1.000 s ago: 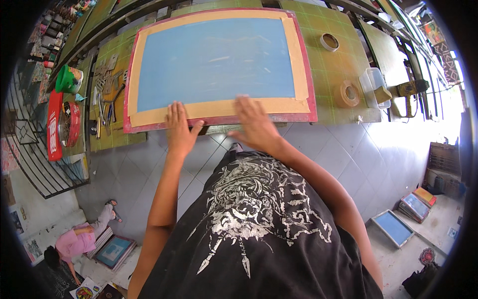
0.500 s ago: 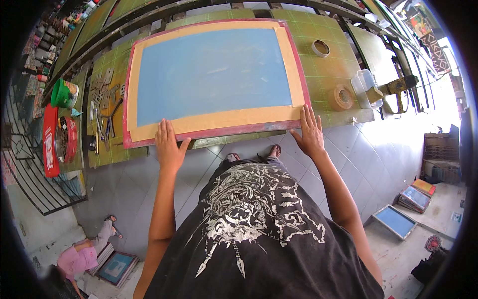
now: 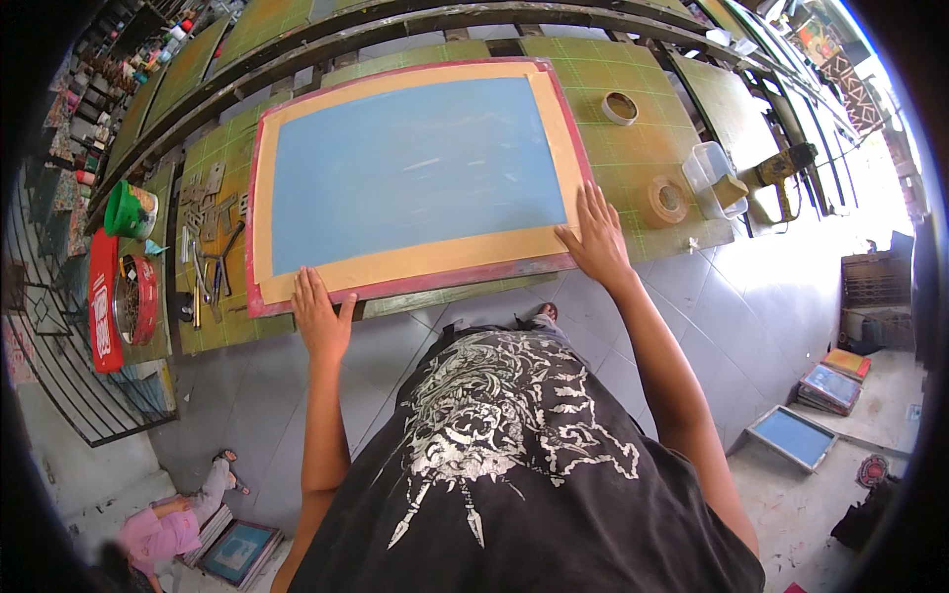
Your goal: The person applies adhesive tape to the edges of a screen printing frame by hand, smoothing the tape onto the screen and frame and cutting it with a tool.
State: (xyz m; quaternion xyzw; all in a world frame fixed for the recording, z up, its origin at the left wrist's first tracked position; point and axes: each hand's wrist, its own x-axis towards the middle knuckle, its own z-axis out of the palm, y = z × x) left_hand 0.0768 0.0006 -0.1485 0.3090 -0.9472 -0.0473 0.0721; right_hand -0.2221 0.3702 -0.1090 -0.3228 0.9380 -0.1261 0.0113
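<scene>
Lying lengthwise left-to-right at upper centre, the framed blue screen is meeting your flat, open left hand at its lower-left edge and your spread right hand at its lower-right corner, neither grasping.

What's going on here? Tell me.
A person has the left hand on the near edge of a red-rimmed blue panel, and the right hand by its near right corner. The panel lies on a green board, metal tools to its left, a tape roll to its right.
</scene>
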